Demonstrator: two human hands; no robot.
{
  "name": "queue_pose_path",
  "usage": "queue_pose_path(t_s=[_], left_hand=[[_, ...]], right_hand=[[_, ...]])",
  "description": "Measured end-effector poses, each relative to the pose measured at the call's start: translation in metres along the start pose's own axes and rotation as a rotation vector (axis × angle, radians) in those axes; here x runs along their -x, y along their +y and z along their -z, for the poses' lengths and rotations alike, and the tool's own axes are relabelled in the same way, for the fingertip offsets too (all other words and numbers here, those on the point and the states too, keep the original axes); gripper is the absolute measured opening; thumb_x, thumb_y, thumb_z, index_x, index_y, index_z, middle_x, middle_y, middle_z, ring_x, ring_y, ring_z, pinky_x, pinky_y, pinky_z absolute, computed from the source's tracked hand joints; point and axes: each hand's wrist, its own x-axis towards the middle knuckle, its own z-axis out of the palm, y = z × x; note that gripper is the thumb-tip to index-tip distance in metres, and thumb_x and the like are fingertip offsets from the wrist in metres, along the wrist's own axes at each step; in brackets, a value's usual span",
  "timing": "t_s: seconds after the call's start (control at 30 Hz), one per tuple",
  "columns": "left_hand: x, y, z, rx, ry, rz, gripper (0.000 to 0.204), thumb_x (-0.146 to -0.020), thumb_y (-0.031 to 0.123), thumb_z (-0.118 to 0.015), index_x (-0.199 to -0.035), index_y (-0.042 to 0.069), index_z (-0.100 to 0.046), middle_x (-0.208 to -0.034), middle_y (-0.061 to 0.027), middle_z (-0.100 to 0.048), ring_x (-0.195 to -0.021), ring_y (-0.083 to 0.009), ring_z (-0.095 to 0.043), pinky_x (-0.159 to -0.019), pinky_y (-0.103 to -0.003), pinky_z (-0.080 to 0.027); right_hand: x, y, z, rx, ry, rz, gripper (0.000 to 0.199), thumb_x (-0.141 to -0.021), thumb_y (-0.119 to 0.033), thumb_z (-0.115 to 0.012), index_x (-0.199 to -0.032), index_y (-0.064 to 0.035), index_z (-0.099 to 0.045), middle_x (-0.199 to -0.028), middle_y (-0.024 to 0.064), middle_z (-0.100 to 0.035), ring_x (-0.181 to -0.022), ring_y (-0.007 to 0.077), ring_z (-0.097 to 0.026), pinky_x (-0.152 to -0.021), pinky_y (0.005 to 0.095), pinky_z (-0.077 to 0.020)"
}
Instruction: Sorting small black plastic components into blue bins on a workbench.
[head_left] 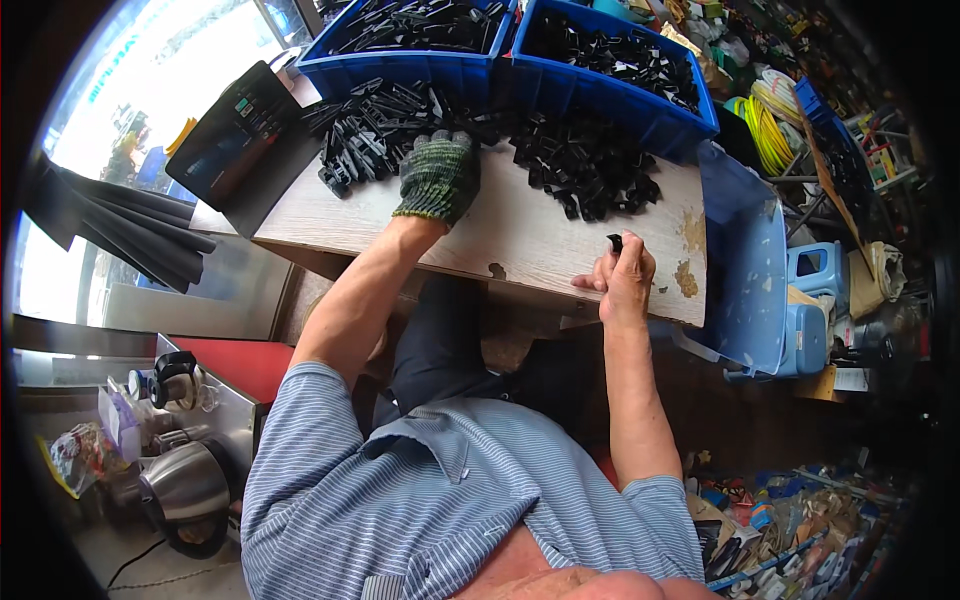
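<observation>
Black, slender parts (352,150) lie heaped on the pale, wood-grained bench (500,232), and the person's left hand (440,178), in a dark green knitted glove, rests at the near right edge of that heap. Its fingers bend away from me over the parts; whether they have closed on one, I can't tell from here. The bare right hand (627,278) is held over the front of the bench, thumb and forefinger pinched together on a small black piece (615,242), its other fingers curled loosely. Beyond it, just right of the middle, sits a second heap of stubby black pieces (585,165). Two blue bins (610,98), both loaded with black parts, stand side by side behind the heaps. At the bench's left end a dark screen (235,135) leans back; a pale blue tub (745,265) is beside the right end.
</observation>
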Motion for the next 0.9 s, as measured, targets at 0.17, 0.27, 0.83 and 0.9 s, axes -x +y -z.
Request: queue_pose_path(t_s=[0.17,0.27,0.83,0.9], left_hand=[[-0.006,0.000,-0.015,0.047,-0.051,-0.070,0.020,-0.092,0.023,-0.055,-0.097,0.008,-0.066,-0.094,-0.0199,-0.068,-0.087,-0.0406,-0.064,-0.076,-0.053,-0.051],[0.002,0.003,-0.015,0.159,0.023,-0.162,0.016,-0.091,0.022,-0.058,-0.092,0.008,-0.066,-0.088,-0.0168,-0.067,-0.083,-0.0386,-0.064,-0.070,-0.052,-0.050],[0.062,0.027,0.021,0.483,-0.144,-0.183,0.024,-0.097,0.030,-0.058,-0.094,0.007,-0.064,-0.083,-0.0175,-0.066,-0.069,-0.0369,-0.064,-0.064,-0.048,-0.051],[0.071,0.047,0.033,1.078,-0.445,0.080,0.025,-0.096,0.030,-0.060,-0.103,0.007,-0.066,-0.088,-0.0176,-0.067,-0.077,-0.0370,-0.066,-0.069,-0.047,-0.052]], right_hand=[[-0.001,0.002,0.000,0.040,0.062,0.050,0.041,-0.099,-0.036,-0.046,-0.066,-0.0122,-0.041,-0.046,-0.0034,-0.024,-0.039,0.0105,-0.032,-0.042,0.0401,-0.0559],[0.001,0.003,-0.004,0.064,0.073,0.079,0.040,-0.098,-0.035,-0.047,-0.066,-0.0122,-0.041,-0.046,-0.0035,-0.024,-0.039,0.0105,-0.032,-0.040,0.0387,-0.0552],[-0.002,0.008,-0.008,0.081,0.176,0.084,0.030,-0.096,-0.033,-0.046,-0.082,-0.0071,-0.053,-0.051,-0.0007,-0.033,-0.038,0.0108,-0.035,-0.038,0.0343,-0.0510],[-0.002,0.008,-0.008,0.086,0.206,0.062,0.030,-0.095,-0.032,-0.045,-0.085,-0.0066,-0.055,-0.055,0.0014,-0.038,-0.038,0.0123,-0.036,-0.039,0.0357,-0.0507]])
